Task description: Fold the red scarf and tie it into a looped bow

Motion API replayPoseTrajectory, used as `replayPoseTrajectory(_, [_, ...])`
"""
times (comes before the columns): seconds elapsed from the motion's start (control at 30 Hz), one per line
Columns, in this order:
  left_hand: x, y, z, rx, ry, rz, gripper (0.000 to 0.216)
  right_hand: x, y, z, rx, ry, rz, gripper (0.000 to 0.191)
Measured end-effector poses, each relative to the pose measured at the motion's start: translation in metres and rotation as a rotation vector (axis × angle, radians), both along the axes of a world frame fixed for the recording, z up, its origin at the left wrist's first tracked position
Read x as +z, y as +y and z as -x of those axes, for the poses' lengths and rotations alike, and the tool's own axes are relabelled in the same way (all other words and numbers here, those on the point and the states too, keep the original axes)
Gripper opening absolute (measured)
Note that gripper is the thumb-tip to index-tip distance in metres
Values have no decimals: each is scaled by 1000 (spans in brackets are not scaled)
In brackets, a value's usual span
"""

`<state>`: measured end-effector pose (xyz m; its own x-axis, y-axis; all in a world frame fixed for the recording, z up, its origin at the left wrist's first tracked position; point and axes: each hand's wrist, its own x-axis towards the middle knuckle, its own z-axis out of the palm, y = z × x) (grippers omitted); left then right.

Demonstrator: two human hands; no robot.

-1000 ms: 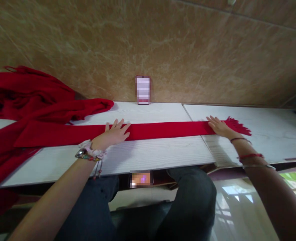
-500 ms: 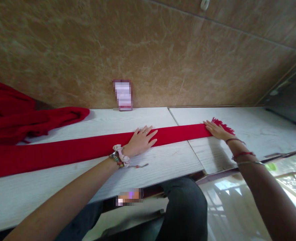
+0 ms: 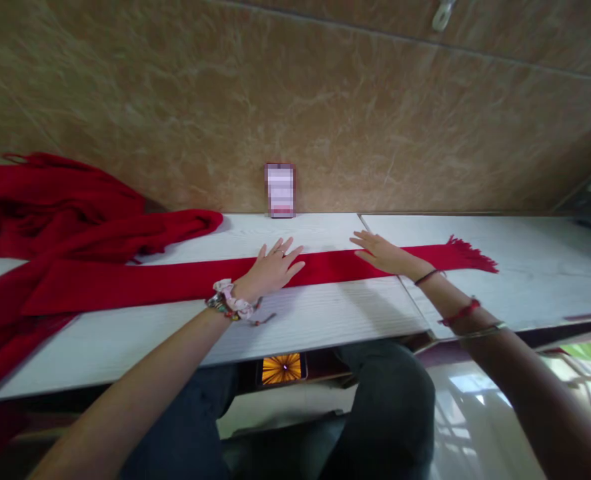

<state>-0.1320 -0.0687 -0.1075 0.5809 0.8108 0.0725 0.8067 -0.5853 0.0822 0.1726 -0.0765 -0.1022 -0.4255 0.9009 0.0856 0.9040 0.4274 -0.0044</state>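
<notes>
A long red scarf (image 3: pixel 325 267), folded into a flat narrow strip, runs across the white table, its fringe (image 3: pixel 470 255) at the right end. My left hand (image 3: pixel 270 270) rests on the strip near its middle, fingers spread. Over the strip, to the right of it, is my right hand (image 3: pixel 383 255), open with fingers stretched toward the left; I cannot tell if it touches the cloth. At the left the strip meets a loose red heap of cloth (image 3: pixel 75 200), part of which hangs over the front edge.
Against the brown marbled wall (image 3: pixel 325 100) leans a phone (image 3: pixel 280 192) with a blurred screen. Another device with an orange screen (image 3: pixel 281 369) lies below the table's (image 3: pixel 535 280) front edge. A seam crosses the tabletop. My knees (image 3: pixel 385 407) are underneath.
My right hand has moved left from the fringed end toward my left hand, uncovering the fringe. The left hand stays on the strip. The view has shifted left, showing more of the heap.
</notes>
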Motion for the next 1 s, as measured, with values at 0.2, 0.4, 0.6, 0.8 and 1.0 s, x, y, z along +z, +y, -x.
replayPoseTrajectory(0.2, [-11, -17, 74, 267, 38, 40, 53, -12, -14, 128, 179, 2, 20, 55])
replayPoseTrajectory(0.4, [-17, -32, 92, 296, 68, -5, 53, -28, -21, 151, 152, -40, 35, 55])
replayPoseTrajectory(0.6, [-10, -39, 88, 301, 34, -84, 51, -29, -20, 143, 115, 26, 2, 53])
replayPoseTrajectory(0.8, [-13, -37, 86, 245, 50, -6, 53, -29, -21, 136, 82, -91, 17, 53])
replayPoseTrajectory(1.0, [-15, -37, 84, 251, 57, -20, 54, -30, -21, 139, 45, -22, -17, 54])
